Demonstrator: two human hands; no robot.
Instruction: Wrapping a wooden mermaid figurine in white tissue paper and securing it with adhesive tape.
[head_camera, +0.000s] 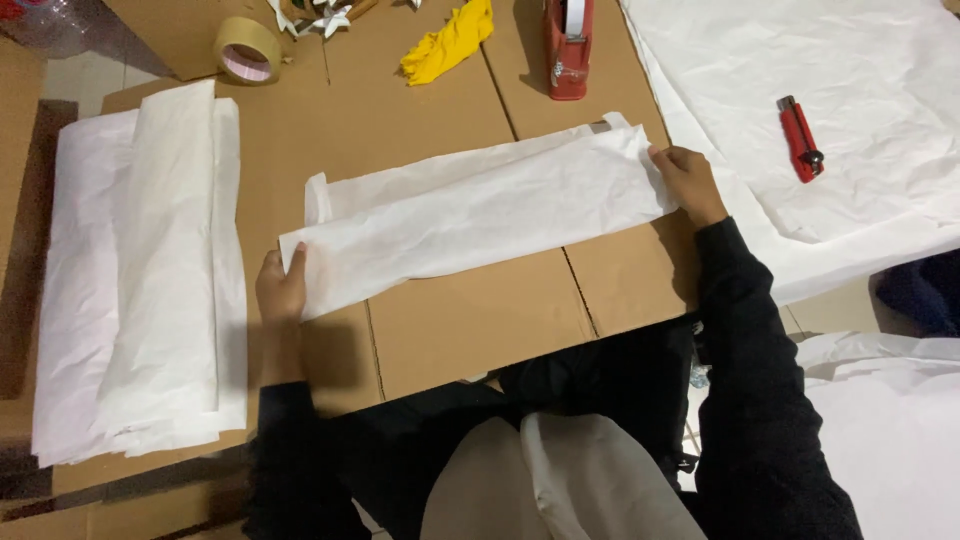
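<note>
Cardboard (470, 330) covers the floor; left grip (280, 287) and right grip (686, 183) pinch folded white paper (480, 215).

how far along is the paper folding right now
Done: a stack of folded white paper sheets lies at the left of the brown cardboard surface. In hand: the left hand and right hand hold the ends of a long folded white paper strip. Left: large unfolded white paper sheets wait on the right.
</note>
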